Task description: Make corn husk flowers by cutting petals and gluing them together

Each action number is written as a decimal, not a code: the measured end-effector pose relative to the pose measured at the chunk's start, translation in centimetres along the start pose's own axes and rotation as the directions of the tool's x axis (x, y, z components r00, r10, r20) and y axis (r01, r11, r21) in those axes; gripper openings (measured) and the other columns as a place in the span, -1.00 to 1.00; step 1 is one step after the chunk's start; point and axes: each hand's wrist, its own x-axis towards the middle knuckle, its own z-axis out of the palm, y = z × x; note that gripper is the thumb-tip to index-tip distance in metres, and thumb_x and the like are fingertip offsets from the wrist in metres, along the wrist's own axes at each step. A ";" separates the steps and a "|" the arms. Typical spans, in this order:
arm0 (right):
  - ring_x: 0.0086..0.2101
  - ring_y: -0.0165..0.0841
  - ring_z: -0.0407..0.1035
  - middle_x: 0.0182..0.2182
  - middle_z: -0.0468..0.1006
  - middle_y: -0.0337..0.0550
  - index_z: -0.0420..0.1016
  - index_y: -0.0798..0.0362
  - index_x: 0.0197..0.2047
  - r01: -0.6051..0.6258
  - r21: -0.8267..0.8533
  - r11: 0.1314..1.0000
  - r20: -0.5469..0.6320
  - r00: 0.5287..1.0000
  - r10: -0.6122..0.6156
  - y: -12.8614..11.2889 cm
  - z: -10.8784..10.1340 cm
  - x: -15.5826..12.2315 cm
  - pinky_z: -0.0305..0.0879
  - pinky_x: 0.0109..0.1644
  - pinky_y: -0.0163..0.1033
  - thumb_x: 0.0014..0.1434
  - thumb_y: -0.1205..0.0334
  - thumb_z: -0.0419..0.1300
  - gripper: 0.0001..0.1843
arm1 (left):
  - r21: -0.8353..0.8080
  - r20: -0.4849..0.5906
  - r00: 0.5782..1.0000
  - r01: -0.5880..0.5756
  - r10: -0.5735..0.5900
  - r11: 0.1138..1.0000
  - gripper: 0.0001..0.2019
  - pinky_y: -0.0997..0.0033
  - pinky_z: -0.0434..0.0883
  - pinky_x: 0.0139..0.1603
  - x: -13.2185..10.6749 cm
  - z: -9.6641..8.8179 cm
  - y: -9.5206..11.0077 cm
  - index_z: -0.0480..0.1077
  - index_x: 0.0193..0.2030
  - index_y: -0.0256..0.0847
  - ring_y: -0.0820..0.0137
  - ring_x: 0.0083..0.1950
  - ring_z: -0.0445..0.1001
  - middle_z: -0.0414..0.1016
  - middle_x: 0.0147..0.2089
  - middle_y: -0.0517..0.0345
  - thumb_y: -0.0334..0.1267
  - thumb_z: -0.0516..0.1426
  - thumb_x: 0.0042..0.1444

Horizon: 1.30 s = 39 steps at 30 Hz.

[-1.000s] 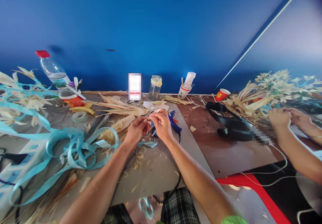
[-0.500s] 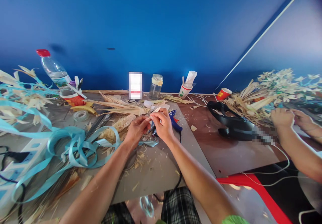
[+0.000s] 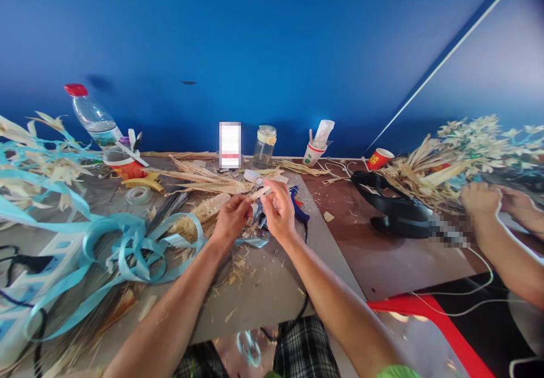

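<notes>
My left hand [image 3: 233,215] is closed, pinching the end of a small pale strip of corn husk [image 3: 258,193] between thumb and fingers. Close by on the right, my right hand [image 3: 280,212] has its thumb and fingers apart beside the strip's other end. A blue glue gun [image 3: 301,210] with a black cord lies just past my right hand. Left of my left hand rests a dried corn cob [image 3: 208,209]. Longer dry husks [image 3: 204,177] are spread behind both hands.
Curled light-blue ribbon [image 3: 127,247] and thin wires cover the left side, near a power strip [image 3: 46,279]. A bottle [image 3: 96,118], a phone-like screen [image 3: 230,144], a jar [image 3: 264,147] and cups [image 3: 314,154] stand along the wall. At right, a co-worker's hands [image 3: 482,199] work near husk flowers [image 3: 480,145].
My right hand's fingers have come off the husk strip and spread apart. My left hand keeps its pinch in nearly the same place. The view has shifted slightly.
</notes>
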 end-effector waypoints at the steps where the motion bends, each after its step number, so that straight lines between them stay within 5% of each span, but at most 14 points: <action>1: -0.42 -0.44 0.28 -0.12 0.37 -0.05 0.29 -0.05 0.12 -0.045 0.031 0.998 -0.057 0.997 0.047 0.1 0.0 0.0 0.27 -0.39 -0.31 0.23 0.09 0.05 -0.60 | -0.004 -0.015 1.000 0.006 -0.007 1.000 -0.70 0.57 0.02 -0.62 0.0 0.0 0.0 0.35 -0.45 -0.27 0.62 -0.65 0.11 0.28 -0.66 0.31 -0.05 0.25 -0.12; 5: -0.54 -0.51 0.19 -0.27 0.37 -0.15 0.25 0.02 0.06 -0.222 0.178 0.959 -0.162 0.954 0.251 0.6 0.4 0.1 0.18 -0.47 -0.35 0.20 0.06 0.06 -0.61 | -0.013 -0.050 0.999 0.013 -0.014 1.000 -0.71 0.57 0.02 -0.62 0.1 0.0 -0.1 0.34 -0.44 -0.26 0.61 -0.65 0.12 0.28 -0.66 0.31 -0.08 0.26 -0.13; 9: -0.51 -0.47 0.23 -0.41 0.39 -0.21 0.38 0.08 -0.21 -0.352 0.191 0.916 0.020 0.935 0.355 0.6 0.8 0.3 0.20 -0.43 -0.35 0.10 0.12 0.13 -0.76 | -0.027 -0.046 0.999 0.016 -0.017 0.999 -0.70 0.58 0.03 -0.61 0.1 -0.1 -0.1 0.33 -0.44 -0.26 0.62 -0.65 0.11 0.28 -0.66 0.31 -0.06 0.25 -0.11; 12: -0.50 -0.45 0.24 -0.47 0.40 -0.23 0.39 0.09 -0.37 -0.382 0.172 0.908 0.148 0.922 0.359 0.2 0.9 0.4 0.19 -0.41 -0.34 0.05 0.14 0.16 -0.82 | -0.029 -0.042 0.999 0.020 -0.021 0.999 -0.71 0.58 0.02 -0.61 -0.1 -0.1 0.1 0.33 -0.44 -0.26 0.62 -0.65 0.11 0.28 -0.65 0.31 -0.07 0.25 -0.10; 19: -0.55 -0.46 0.17 -0.58 0.34 -0.29 0.38 0.07 -0.48 -0.438 0.196 0.877 0.183 0.895 0.407 -0.4 0.8 0.7 0.14 -0.44 -0.35 0.00 0.11 0.18 -0.80 | -0.030 0.004 1.000 0.011 -0.011 0.999 -0.73 0.56 0.01 -0.61 -0.1 -0.3 0.1 0.33 -0.45 -0.26 0.62 -0.65 0.11 0.30 -0.63 0.31 -0.10 0.25 -0.07; 39: -0.54 -0.48 0.16 -0.57 0.35 -0.30 0.42 0.07 -0.46 -0.465 0.273 0.842 0.259 0.878 0.402 0.3 0.8 0.8 0.15 -0.42 -0.35 -0.06 0.12 0.22 -0.81 | -0.076 0.023 0.997 0.077 -0.075 0.994 -0.70 0.57 0.02 -0.61 0.0 -0.3 0.3 0.31 -0.52 -0.27 0.63 -0.66 0.11 0.29 -0.66 0.29 -0.10 0.28 -0.14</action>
